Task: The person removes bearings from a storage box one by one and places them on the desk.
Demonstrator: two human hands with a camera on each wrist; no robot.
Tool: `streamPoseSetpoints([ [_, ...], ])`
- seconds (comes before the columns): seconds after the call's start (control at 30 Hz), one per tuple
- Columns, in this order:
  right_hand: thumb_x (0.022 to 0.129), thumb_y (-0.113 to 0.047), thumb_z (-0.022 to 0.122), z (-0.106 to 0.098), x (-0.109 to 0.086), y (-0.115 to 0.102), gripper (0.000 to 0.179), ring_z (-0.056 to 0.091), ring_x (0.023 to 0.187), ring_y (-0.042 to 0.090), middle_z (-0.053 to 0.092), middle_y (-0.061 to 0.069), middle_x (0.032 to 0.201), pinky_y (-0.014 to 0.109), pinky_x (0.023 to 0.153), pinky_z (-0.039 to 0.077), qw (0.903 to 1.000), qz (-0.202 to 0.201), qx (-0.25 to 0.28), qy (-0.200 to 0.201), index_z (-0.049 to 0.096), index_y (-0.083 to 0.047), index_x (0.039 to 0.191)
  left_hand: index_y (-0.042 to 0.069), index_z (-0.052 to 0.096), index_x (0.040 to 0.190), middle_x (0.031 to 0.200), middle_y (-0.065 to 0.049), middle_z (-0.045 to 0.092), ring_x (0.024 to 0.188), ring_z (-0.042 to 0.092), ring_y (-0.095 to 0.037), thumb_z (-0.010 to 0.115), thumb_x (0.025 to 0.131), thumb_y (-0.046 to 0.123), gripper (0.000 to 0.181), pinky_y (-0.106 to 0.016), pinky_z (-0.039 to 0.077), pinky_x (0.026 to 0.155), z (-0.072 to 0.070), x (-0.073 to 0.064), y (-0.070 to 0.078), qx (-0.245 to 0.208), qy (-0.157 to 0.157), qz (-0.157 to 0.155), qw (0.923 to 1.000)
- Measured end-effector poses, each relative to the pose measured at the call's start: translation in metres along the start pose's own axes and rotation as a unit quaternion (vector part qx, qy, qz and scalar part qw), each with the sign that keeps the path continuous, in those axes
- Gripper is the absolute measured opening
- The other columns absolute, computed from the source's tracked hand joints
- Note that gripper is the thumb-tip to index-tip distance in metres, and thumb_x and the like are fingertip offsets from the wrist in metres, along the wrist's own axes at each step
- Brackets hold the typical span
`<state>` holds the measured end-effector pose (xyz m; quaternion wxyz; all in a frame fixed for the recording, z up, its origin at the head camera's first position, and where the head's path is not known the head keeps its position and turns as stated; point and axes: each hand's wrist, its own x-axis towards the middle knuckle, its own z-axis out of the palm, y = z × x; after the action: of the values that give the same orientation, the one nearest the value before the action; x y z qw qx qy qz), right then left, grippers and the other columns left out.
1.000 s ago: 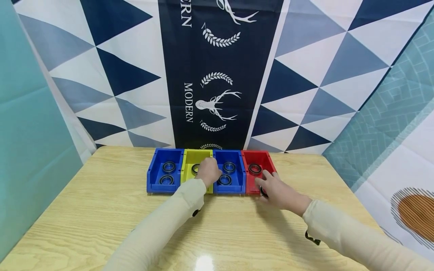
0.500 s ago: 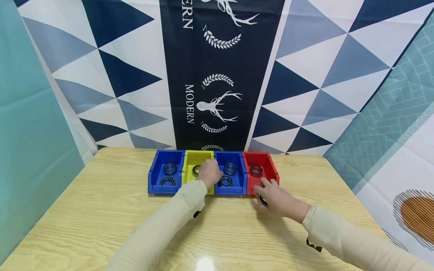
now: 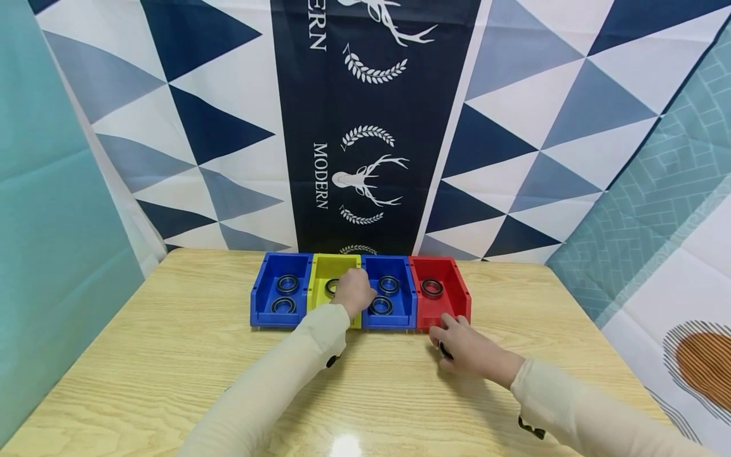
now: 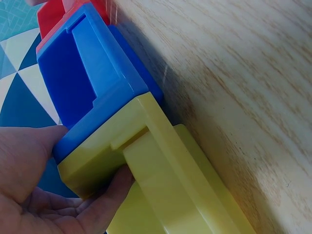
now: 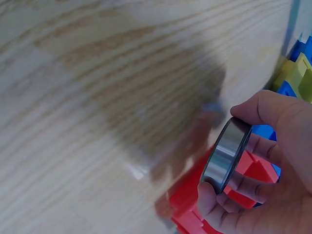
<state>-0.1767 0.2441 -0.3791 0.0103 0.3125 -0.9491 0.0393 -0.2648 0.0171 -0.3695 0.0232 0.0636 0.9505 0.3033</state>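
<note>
My right hand (image 3: 468, 348) holds a ball bearing (image 5: 225, 155) by its outer edge, between thumb and fingers, just in front of the red bin (image 3: 442, 312). A second bearing (image 3: 432, 296) lies inside that bin. My left hand (image 3: 354, 293) pinches the adjoining walls of the yellow bin (image 3: 338, 261) and the right-hand blue bin (image 3: 384, 261). In the left wrist view, one finger reaches inside the yellow bin and the thumb lies on the blue side. One bearing (image 3: 329, 292) shows in the yellow bin, partly hidden by the left hand.
Two bearings lie in the right-hand blue bin, and two more in the left-hand blue bin (image 3: 266, 279). All the bins stand side by side in a row near the back of the wooden table (image 3: 188, 343). Patterned fabric (image 3: 228, 127) hangs behind.
My right hand has drawn the bearing out over the front of the red bin, toward me. My left hand has kept its grip on the bin walls.
</note>
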Motion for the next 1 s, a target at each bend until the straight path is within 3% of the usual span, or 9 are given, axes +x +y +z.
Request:
streamPoseSetpoints([
  [0.33, 0.071, -0.008, 0.078, 0.004, -0.004, 0.0, 0.029, 0.044, 0.081, 0.02, 0.048, 0.003, 0.087, 0.031, 0.068, 0.043, 0.9999, 0.005, 0.013, -0.007, 0.056, -0.016, 0.087, 0.01, 0.048, 0.058, 0.053, 0.001, 0.035, 0.048, 0.042, -0.013, 0.066, 0.09, 0.015, 0.037, -0.022, 0.033, 0.046, 0.002, 0.001, -0.001, 0.013, 0.012, 0.01, 0.9998],
  [0.6, 0.072, -0.009, 0.077, 0.007, -0.005, 0.0, 0.026, 0.042, 0.076, 0.017, 0.048, 0.002, 0.086, 0.028, 0.066, 0.041, 0.9988, 0.021, 0.028, -0.033, 0.057, -0.016, 0.089, 0.007, 0.056, 0.063, 0.057, 0.0, 0.039, 0.051, 0.045, -0.014, 0.067, 0.089, 0.017, 0.03, -0.022, 0.035, 0.048, 0.004, 0.001, -0.002, 0.025, 0.017, 0.01, 0.9995],
  [1.0, 0.073, -0.008, 0.074, 0.013, -0.005, 0.004, 0.024, 0.042, 0.074, 0.015, 0.047, 0.002, 0.085, 0.025, 0.065, 0.038, 0.9985, 0.018, 0.045, -0.025, 0.058, -0.015, 0.09, 0.006, 0.059, 0.065, 0.059, -0.001, 0.041, 0.053, 0.047, -0.015, 0.069, 0.088, 0.016, 0.027, -0.023, 0.036, 0.05, 0.005, 0.001, -0.002, 0.028, 0.027, 0.014, 0.9992],
])
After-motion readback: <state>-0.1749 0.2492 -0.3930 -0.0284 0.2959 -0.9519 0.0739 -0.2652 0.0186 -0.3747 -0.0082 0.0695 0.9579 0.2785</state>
